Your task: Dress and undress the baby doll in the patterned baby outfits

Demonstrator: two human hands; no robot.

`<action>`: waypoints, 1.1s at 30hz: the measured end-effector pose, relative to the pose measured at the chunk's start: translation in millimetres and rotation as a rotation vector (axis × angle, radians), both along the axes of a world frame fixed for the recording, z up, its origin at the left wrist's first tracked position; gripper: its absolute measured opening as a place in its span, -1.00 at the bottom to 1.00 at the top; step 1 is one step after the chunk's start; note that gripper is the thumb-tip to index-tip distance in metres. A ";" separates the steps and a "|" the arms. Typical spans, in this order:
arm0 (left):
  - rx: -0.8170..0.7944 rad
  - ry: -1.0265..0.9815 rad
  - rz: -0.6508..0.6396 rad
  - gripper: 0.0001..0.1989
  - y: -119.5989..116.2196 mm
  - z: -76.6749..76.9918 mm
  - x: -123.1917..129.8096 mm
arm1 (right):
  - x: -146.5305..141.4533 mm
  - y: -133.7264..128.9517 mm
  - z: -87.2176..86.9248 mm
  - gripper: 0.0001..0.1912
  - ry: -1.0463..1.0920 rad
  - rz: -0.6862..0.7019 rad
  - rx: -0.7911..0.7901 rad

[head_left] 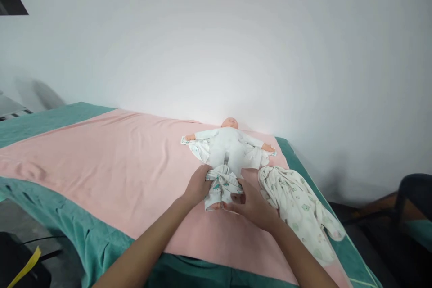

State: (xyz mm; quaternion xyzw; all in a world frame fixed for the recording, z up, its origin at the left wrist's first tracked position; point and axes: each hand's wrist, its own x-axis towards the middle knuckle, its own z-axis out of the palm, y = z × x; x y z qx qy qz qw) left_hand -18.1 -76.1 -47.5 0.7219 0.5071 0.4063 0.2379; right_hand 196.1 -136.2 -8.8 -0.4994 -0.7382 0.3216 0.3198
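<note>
A baby doll with a white cloth body lies on a pink sheet, arms spread wide and head toward the wall. Bunched around its lower legs are small white printed pants. My left hand grips their upper left edge, thumb and fingers closed on the fabric. On the other side, my right hand has curled fingers on the pants' right edge, near the doll's feet. Beneath the doll's arms, a white printed shirt is spread out.
White clothing with a green print lies crumpled to the right of my right hand. Under the pink sheet hangs a green cover. A white wall stands behind the doll. A dark chair is at the right.
</note>
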 end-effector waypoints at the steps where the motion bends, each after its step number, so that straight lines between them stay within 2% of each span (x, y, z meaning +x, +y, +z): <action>1: -0.031 -0.001 -0.010 -0.89 -5.9 2.2 -0.8 | -1.3 -5.1 3.3 -0.50 -0.029 0.000 0.004; 9: -0.232 -0.090 -0.079 -0.89 -48.7 24.9 -6.5 | -13.4 -15.7 19.4 -0.43 -0.214 -0.097 0.020; 11: -0.256 -0.060 -0.113 -0.89 -53.3 37.2 -13.2 | -13.5 -16.3 21.0 -0.50 -0.278 -0.129 -0.012; 15: -0.310 0.053 -0.261 -0.86 -58.9 70.1 -32.1 | -11.6 -20.5 26.5 -0.72 -0.384 -0.131 -0.037; 18: -0.393 0.109 -0.390 -0.82 -64.0 92.1 -43.9 | -11.5 -29.0 39.7 -0.85 -0.386 -0.096 -0.050; 22: -0.439 0.178 -0.540 -0.86 -69.6 117.0 -52.6 | -9.4 -43.7 75.7 -0.83 -0.296 0.082 -0.134; 25: -0.448 0.270 -0.613 -0.86 -70.8 143.5 -55.9 | -5.3 -49.0 113.2 -0.78 -0.389 0.256 -0.184; 29: -0.422 0.529 -0.635 -0.77 -70.7 198.3 -58.3 | -4.1 -42.9 168.9 -0.66 -0.592 0.429 -0.170; 31: -0.377 0.633 -0.629 -0.74 -71.2 230.3 -58.2 | -6.7 -36.9 197.0 -0.60 -0.604 0.483 -0.150; 33: -0.268 0.659 -0.564 -0.73 -72.6 260.5 -57.1 | -10.3 -30.9 223.3 -0.54 -0.579 0.486 -0.116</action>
